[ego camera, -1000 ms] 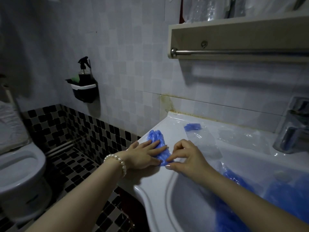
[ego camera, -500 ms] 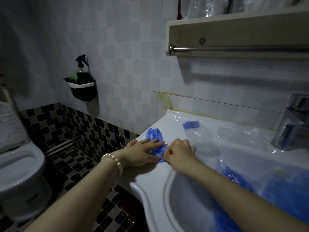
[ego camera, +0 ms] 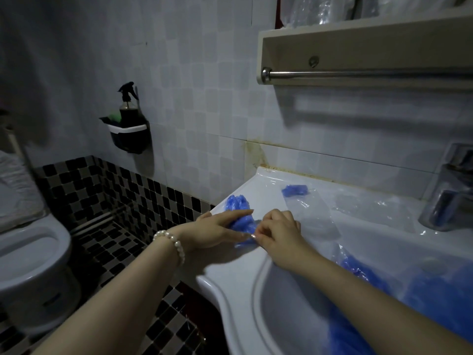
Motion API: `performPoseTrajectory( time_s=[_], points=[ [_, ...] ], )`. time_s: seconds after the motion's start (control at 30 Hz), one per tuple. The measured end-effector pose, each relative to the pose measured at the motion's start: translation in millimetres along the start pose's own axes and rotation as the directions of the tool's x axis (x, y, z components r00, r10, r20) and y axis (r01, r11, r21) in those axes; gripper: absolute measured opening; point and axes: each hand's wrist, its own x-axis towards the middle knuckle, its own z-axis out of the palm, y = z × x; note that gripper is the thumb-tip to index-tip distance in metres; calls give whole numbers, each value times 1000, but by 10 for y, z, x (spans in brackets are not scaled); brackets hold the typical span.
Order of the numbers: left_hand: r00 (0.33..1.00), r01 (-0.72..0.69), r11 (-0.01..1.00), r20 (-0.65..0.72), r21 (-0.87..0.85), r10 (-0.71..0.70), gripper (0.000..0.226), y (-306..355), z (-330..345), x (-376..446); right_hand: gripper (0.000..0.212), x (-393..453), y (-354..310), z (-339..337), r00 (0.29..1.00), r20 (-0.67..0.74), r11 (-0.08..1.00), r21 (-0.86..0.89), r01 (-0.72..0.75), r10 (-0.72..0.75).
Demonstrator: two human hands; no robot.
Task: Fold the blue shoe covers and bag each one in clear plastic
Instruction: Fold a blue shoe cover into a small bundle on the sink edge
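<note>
The white sink (ego camera: 230,285) serves as the landmark. On its left ledge lies a blue shoe cover (ego camera: 239,208), stretched from the ledge's far left edge toward the basin. The left hand (ego camera: 217,229), with a pearl bracelet (ego camera: 172,243) at the wrist, lies over the near part of the cover with its fingers straight, pressing it flat. The right hand (ego camera: 277,230) meets it there, fingers curled and pinching the cover's near end; the two hands touch.

Farther back on the ledge, a clear plastic bag (ego camera: 309,211) lies flat with one folded blue cover (ego camera: 294,189) inside at its far end. More clear plastic film (ego camera: 368,208) is spread toward the tap (ego camera: 448,198), whose right side is cut off by the frame. In and over the right side of the basin sits a heap of blue covers (ego camera: 384,303) under plastic; the heap is blurred, partly behind the right forearm, and cannot be counted.

Left of the sink, a dark wall holder (ego camera: 130,135) carries one spray bottle (ego camera: 128,103) and something green, too small to make out. A toilet (ego camera: 30,252) stands at the far left, only partly in view. Above the sink, a shelf (ego camera: 358,44) with one metal rail (ego camera: 358,74) holds wrapped plastic that is cut off at the top.
</note>
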Motion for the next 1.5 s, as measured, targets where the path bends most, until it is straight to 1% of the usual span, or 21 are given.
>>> performPoseTrajectory(
  time_s=[0.1,0.17,0.23,0.37,0.47,0.57,0.67,0.7,0.73,0.8,0.87,0.9,0.97,1.03,1.1,1.17,1.23,1.3,1.37,1.43,1.5],
  points=[
    [999,-49,980,7,-195,52,49,-88,-32,2,25,49,-65,13,992,50,990,-89,-108,113],
    [997,-77,960,8,-270,82,32,-104,-28,-17,21,62,-100,34,985,48,975,-153,-159,168],
    [995,-102,968,-18,-230,101,9,-114,-14,-11,25,63,-136,46,981,31,961,-209,-181,191],
    [997,-74,997,-22,24,74,13,-89,-4,-6,21,63,-153,8,970,58,961,-159,-226,238],
    [994,-80,992,-64,97,87,16,-68,28,-3,24,85,-140,9,968,54,964,-117,-238,246],
    [991,-77,993,-98,91,86,16,-57,42,-3,33,64,-111,-2,973,48,974,1,-226,225],
    [993,-70,995,-87,68,76,15,-56,30,-10,19,2,2,-56,994,35,934,342,-107,101],
    [995,-67,996,-73,67,71,16,-44,23,-20,24,-19,58,-64,999,8,907,420,-40,41],
    [996,-60,995,-59,75,65,17,-32,13,-25,28,-33,112,-66,1000,-13,885,465,13,-8],
    [999,-43,994,-29,104,46,19,4,-9,-41,24,-46,160,-53,998,-39,867,494,58,-44],
    [999,-35,992,-7,118,36,20,28,-24,-45,22,-29,145,-23,995,-74,906,414,90,-65],
    [999,-35,992,-3,122,35,20,26,-22,-43,25,-15,122,-11,995,-75,939,330,91,-70],
    [998,-45,991,-30,123,49,19,1,5,-24,30,13,52,-15,999,-15,990,133,42,-41],
    [993,-60,996,-98,60,65,17,-50,30,6,30,57,-17,-47,998,60,999,-16,-31,32],
    [987,-71,997,-146,-3,70,30,-95,35,10,24,117,-72,-49,990,97,988,-126,-88,100],
    [986,-76,997,-153,-5,74,39,-118,49,20,22,171,-123,-33,980,113,963,-237,-131,161],
    [979,-87,996,-186,17,89,41,-112,75,33,31,205,-154,-16,968,126,944,-280,-175,216],
    [975,-75,996,-206,42,82,39,-87,88,36,35,211,-162,-9,962,122,942,-266,-203,242],
    [981,-54,998,-185,35,59,31,-91,69,35,34,190,-135,-7,966,106,951,-231,-207,236],
    [987,-48,999,-151,-1,47,21,-107,45,31,39,152,-109,-20,968,90,959,-184,-216,235],
    [990,-59,998,-129,-29,54,21,-108,38,17,40,124,-107,-29,970,91,958,-202,-205,227]
  ],
)
